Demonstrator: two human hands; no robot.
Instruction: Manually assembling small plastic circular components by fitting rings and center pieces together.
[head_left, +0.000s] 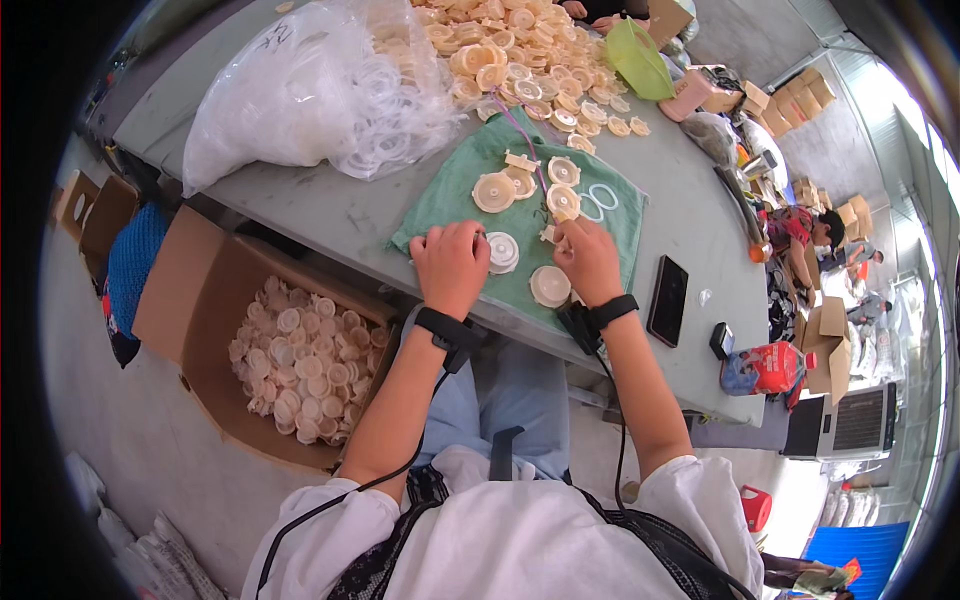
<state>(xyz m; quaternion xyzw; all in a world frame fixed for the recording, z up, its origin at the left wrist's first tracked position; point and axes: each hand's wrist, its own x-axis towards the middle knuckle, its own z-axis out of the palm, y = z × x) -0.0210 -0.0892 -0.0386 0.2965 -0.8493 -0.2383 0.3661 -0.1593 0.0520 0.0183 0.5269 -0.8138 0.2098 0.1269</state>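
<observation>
Head view, looking down: both hands rest on a green cloth (450, 205) spread on the grey worktop (330, 215). The left hand (450, 262) lies knuckles up, its fingers curled together over the edge of a white round cap (502, 252), touching it on its left side; whether they clamp it I cannot tell. The right hand (588, 258) sits just right of that cap, fingers bent inward around a small cream piece (549, 234) at their tips; the grip itself is hidden. Another cream cap (549, 286) lies on the cloth just below and between the two hands, close to the right wrist. Farther up the cloth are more cream caps (494, 191) and two clear rings (597, 200). Each wrist wears a black band with a cable running down the forearm.

Beyond the cloth, a heap of cream caps (520, 50) covers the far end of the worktop, next to a clear bag of rings (310, 90) on the left and a green scoop (638, 58) on the right. A black phone (668, 300) lies on the worktop right of the right hand, well apart from the cloth's caps. Below the worktop on the left, an open cardboard box (200, 300) on the floor holds many finished cream caps. Other people sit far off at the right rim.
</observation>
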